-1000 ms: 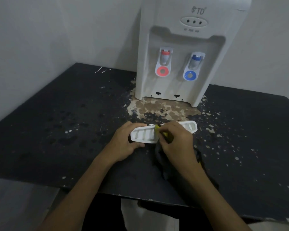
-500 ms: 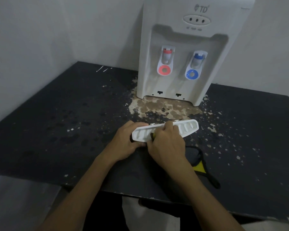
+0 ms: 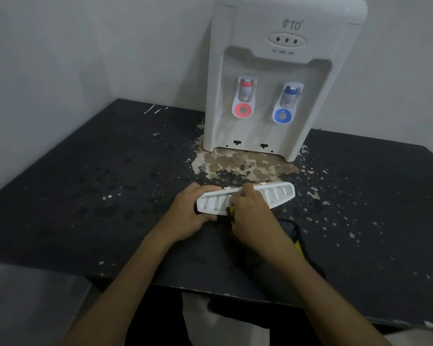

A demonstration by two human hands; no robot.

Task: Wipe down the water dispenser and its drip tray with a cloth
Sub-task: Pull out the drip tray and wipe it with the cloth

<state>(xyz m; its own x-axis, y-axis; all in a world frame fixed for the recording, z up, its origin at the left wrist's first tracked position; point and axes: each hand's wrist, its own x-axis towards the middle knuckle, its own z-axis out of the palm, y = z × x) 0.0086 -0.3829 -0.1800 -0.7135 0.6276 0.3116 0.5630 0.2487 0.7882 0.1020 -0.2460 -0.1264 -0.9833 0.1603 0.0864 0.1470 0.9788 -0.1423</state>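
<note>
A white water dispenser (image 3: 280, 71) with a red tap and a blue tap stands at the back of the black table. The white slotted drip tray (image 3: 277, 194) is off the dispenser and tilted up on the table in front of it. My left hand (image 3: 188, 216) grips the tray's left end. My right hand (image 3: 253, 216) presses a dark cloth with a yellow edge (image 3: 296, 236) against the middle of the tray. Most of the cloth trails under and behind my right wrist.
The black table (image 3: 85, 196) is flecked with peeling paint, with a large bare brown patch (image 3: 238, 163) just in front of the dispenser. Grey walls close in the left and back. The table's front edge runs below my forearms.
My right hand with the cloth has slid left along the tray and stays near its middle. The tray's right end has lifted slightly. The camera has tilted a little downward.
</note>
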